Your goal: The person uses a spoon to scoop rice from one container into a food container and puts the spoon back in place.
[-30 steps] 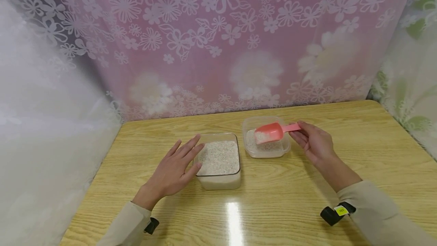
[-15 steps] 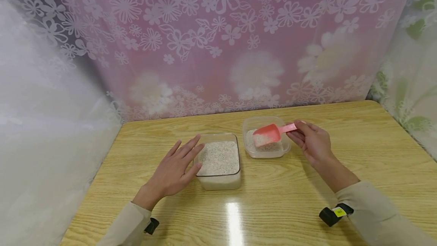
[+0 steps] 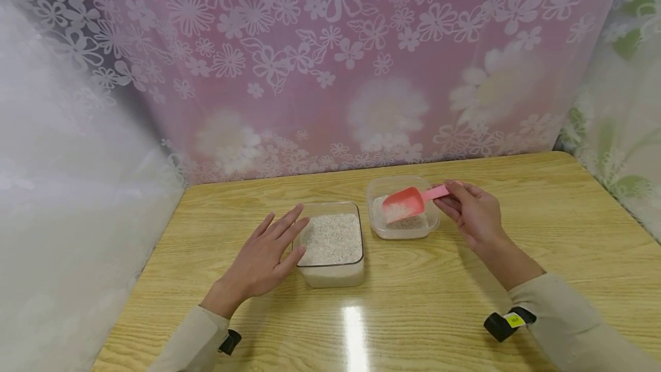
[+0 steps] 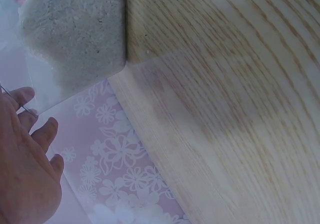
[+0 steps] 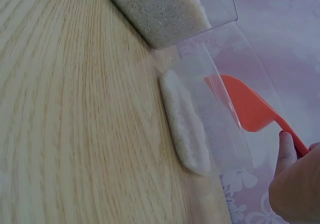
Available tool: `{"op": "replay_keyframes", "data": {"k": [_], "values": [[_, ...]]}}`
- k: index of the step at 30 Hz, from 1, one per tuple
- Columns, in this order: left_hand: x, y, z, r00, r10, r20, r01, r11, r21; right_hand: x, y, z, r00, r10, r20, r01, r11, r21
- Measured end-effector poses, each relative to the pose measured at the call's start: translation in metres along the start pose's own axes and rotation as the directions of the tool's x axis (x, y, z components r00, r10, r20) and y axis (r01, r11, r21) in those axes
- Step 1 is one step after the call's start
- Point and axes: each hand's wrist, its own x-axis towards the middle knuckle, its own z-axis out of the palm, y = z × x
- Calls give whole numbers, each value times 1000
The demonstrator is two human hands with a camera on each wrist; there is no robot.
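Note:
My right hand (image 3: 477, 214) pinches the handle of a pink-red scoop (image 3: 408, 200) in the head view. Some white rice lies in the scoop's bowl, which is tilted down over the smaller clear plastic container (image 3: 405, 234). In the right wrist view, the scoop (image 5: 250, 106) dips past that container's rim, above a low layer of rice (image 5: 185, 129). My left hand (image 3: 268, 257) has its fingers spread against the left rim of a larger clear container (image 3: 333, 277). This one is mostly filled with rice (image 3: 333, 240).
Both containers stand on a wood-grain table (image 3: 423, 314), the smaller one to the right and slightly farther back. A pink floral curtain (image 3: 310, 102) hangs behind the table's far edge. Pale curtains (image 3: 67, 200) flank the sides.
The scoop has shifted slightly left and tilted a bit more over the smaller container, my right hand moving with it. My left hand and both containers have kept their places.

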Motion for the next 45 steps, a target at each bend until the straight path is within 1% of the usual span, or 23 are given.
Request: {"op": "replay_keyframes", "data": {"k": [5, 11, 18, 22, 25, 30, 36, 39, 41, 45], "values": [[0, 0, 0, 1000, -2, -7, 2, 1000, -7, -1, -3, -2, 1000, -10, -6, 10, 1000, -12], [0, 1, 0, 1000, -1, -18, 0, 1000, -16, -2, -6, -3, 999, -33, -19, 32, 998, -53], [1, 1, 0, 1000, -1, -16, 0, 1000, -18, -2, -10, -8, 995, -93, -23, 91, 993, -72], [1, 1, 0, 1000, 0, -18, -1, 1000, -18, -2, -12, -10, 992, -120, -41, 115, 987, -111], [1, 2, 0, 1000, 1, -19, -1, 1000, -19, -2, -13, -10, 990, -130, -47, 125, 986, -108], [0, 2, 1, 1000, -1, -17, 0, 1000, -21, -2, -14, -8, 988, -152, -36, 149, 987, -62], [-1, 1, 1, 1000, -7, -12, 6, 1000, -24, -1, -14, -6, 983, -174, -57, 166, 979, -120], [-1, 1, 1, 1000, -8, -12, 8, 1000, -26, 0, -13, -6, 979, -192, -64, 181, 972, -152], [-1, 1, 1, 1000, -8, -13, 7, 1000, -30, 1, -12, -5, 974, -219, -61, 203, 960, -193], [0, 1, 1, 1000, -6, -13, 6, 1000, -29, 1, -10, -2, 954, -297, -34, 275, 918, -287]]}}
